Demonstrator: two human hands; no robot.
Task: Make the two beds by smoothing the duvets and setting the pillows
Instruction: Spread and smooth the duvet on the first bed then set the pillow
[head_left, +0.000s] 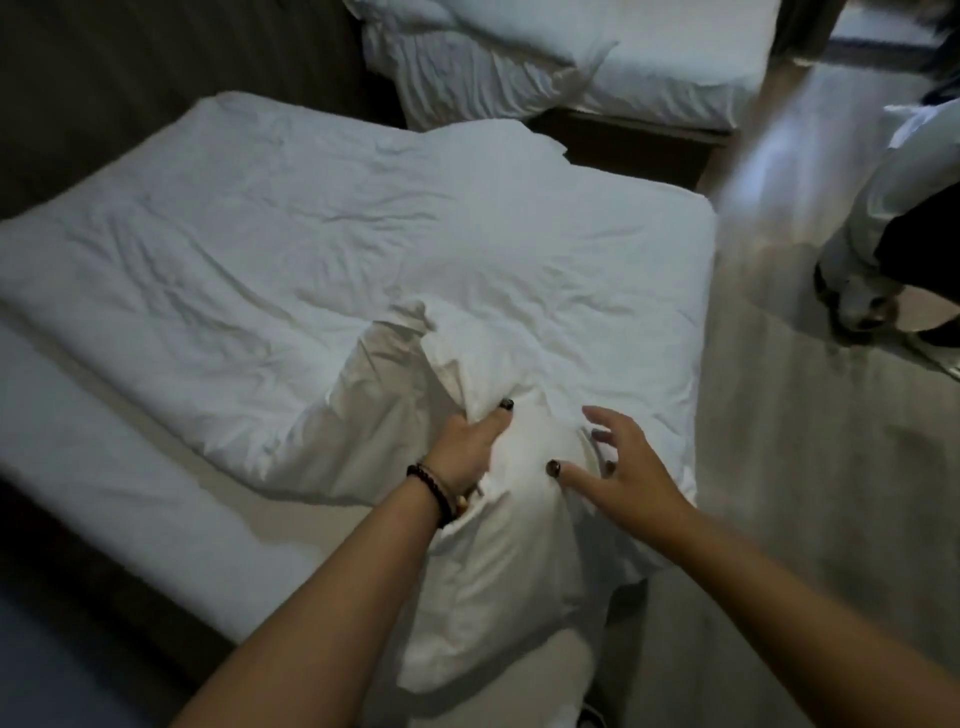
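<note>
I see the near bed (78, 441) filling the left and centre of the frame, its bare mattress sheet showing along the lower left edge. The white duvet (311, 234) lies crumpled across it, running from the upper left down toward the centre, with many creases and a folded-over flap at its lower edge.

My left hand (470, 447), just below centre, grips a bunch of the duvet's cloth: the fingers are buried in the fabric and the thumb, with a dark nail, presses over the top of the fold. A dark beaded bracelet (431, 491) sits on that wrist.

My right hand (618, 462), just right of the left one, is spread wide with fingers splayed and slightly blurred. It holds nothing; its thumb tip touches the gathered cloth between the two hands, while I cannot tell whether the other fingers rest on the fabric or hover over it.

Below the hands, a bulk of white duvet hangs off the bed's corner toward the bottom centre of the frame.

The second bed (675, 78) lies at the top centre, carrying its own rumpled white bedding (493, 67). At the right edge, another person's leg and shoes (852, 306) stand on the pale floor (805, 493).
</note>
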